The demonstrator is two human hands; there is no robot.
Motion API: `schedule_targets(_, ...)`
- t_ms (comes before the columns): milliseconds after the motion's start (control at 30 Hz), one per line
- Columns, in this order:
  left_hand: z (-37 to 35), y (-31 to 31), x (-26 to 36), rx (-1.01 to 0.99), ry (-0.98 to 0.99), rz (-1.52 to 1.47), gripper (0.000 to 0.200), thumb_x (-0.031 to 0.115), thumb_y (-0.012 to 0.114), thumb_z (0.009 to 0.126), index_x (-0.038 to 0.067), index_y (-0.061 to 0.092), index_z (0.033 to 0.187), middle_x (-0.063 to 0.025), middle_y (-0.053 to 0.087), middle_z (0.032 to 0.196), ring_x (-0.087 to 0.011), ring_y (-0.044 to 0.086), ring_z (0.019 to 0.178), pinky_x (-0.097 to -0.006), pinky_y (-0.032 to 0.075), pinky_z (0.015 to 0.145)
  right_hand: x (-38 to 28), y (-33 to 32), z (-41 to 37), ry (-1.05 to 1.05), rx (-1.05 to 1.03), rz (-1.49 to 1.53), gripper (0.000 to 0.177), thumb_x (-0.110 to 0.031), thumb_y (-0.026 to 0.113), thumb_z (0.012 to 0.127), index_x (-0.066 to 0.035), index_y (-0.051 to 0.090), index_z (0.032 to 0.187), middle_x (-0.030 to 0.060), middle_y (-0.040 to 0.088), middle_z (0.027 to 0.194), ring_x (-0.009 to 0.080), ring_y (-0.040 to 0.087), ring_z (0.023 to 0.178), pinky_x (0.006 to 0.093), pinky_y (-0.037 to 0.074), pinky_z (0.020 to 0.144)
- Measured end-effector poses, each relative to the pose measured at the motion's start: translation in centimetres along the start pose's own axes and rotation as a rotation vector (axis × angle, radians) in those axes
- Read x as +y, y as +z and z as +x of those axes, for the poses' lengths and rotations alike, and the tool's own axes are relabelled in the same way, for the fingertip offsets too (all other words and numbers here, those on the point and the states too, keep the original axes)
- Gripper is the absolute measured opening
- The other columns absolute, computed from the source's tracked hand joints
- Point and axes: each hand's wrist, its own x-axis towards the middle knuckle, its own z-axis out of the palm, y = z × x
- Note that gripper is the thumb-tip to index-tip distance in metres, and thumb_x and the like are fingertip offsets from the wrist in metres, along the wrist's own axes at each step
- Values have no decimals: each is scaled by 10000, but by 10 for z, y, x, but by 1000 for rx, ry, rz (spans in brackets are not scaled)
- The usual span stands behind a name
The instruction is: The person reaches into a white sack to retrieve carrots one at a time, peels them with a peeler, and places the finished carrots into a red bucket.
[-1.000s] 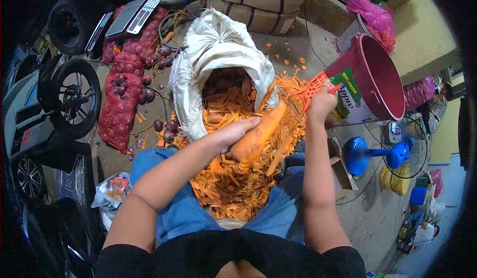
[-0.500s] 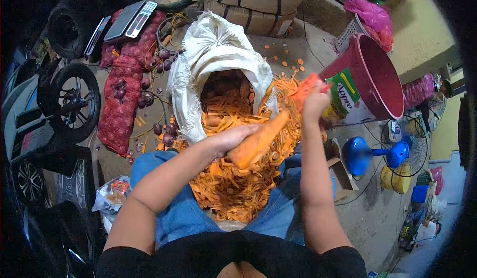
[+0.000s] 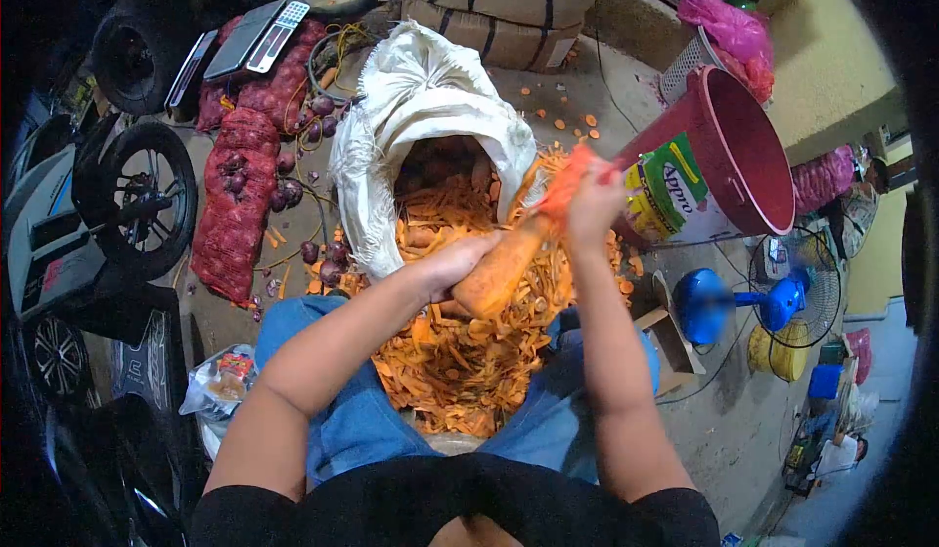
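Note:
My left hand (image 3: pixel 458 261) is wrapped round a thick orange carrot (image 3: pixel 499 278), whose blunt end points down toward my lap. In my right hand (image 3: pixel 595 205) is a red peeler (image 3: pixel 567 183), blurred by motion, its working end at the carrot's far end. Beneath both hands lies a large heap of carrot peelings (image 3: pixel 460 371), reaching from between my knees to the mouth of a white woven sack (image 3: pixel 367 175). Inside the sack, carrots and more peelings show in shadow.
A big dark red bucket (image 3: pixel 714 180) leans at the right, with a blue fan (image 3: pixel 706 304) below it. Net bags of red onions (image 3: pixel 235 209) lie at left, a scale (image 3: pixel 249 43) on one. A motorbike wheel (image 3: pixel 147 203) stands far left. Carrot slices (image 3: pixel 590 120) dot the floor.
My right hand and the peeler have moved left and slightly down, onto the carrot's far end. The carrot has turned a little steeper in my left hand.

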Motion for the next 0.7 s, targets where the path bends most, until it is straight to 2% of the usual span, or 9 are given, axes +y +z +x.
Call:
schedule_targets(67,8,-5,-12,-84,-10,-21,388,325,328,835,43,397,1093,-71,548,884,-147,558,743,-276,462,662,16,-8,22,16,100,-79,204,-161,443,785,27,471,710,123,497,599,212,445,525,322,354,504)
schedule_targets(133,6,-10,-4,-148,-79,-29,383,296,309,844,55,356,1138,-68,522,965,-143,540,814,-282,446,710,15,-9,25,-95,200,-145,204,-151,442,785,38,472,715,125,508,612,219,441,528,322,354,514)
schedule_targets(200,11,-14,-3,-177,47,-139,370,270,280,852,83,317,1169,-57,475,1049,-140,508,891,-283,431,746,2,-8,15,-51,143,-52,210,-158,437,792,34,468,713,107,500,608,196,432,524,310,352,519)
schedule_targets(233,13,-16,-1,-154,3,-181,362,261,260,856,109,297,1183,-48,443,1089,-145,492,917,-292,429,751,-14,-9,9,-38,116,27,212,-164,434,798,26,466,709,86,486,599,172,424,521,298,349,514)
schedule_targets(300,16,-18,-3,-173,60,-172,364,262,260,855,113,290,1187,-50,452,1074,-144,495,908,-291,431,745,-29,-11,3,43,46,293,206,-177,432,808,0,462,707,18,439,581,98,397,530,256,339,511)
schedule_targets(400,15,-21,1,-170,107,-125,366,257,264,855,112,285,1189,-56,466,1047,-141,504,882,-284,437,728,-28,-16,6,-6,70,256,181,-168,435,806,-10,464,723,-6,435,604,79,390,551,244,336,518)
schedule_targets(533,11,-26,7,-143,154,-37,362,244,274,851,101,292,1184,-63,481,1011,-137,518,835,-270,446,695,-10,-33,26,-21,117,299,150,-158,436,803,-16,462,763,0,453,658,80,404,576,232,343,542)
schedule_targets(633,14,-33,6,-157,184,-52,364,238,293,847,99,294,1183,-61,484,1002,-136,523,813,-266,449,678,7,-58,53,93,177,397,140,-152,434,801,-15,462,803,22,474,721,85,440,614,234,363,556)
schedule_targets(700,14,-34,5,-146,188,-79,366,239,300,845,99,294,1183,-58,484,1003,-132,523,813,-264,449,677,3,-74,66,104,360,459,177,-180,448,801,-10,461,847,48,488,755,102,474,656,253,391,575)
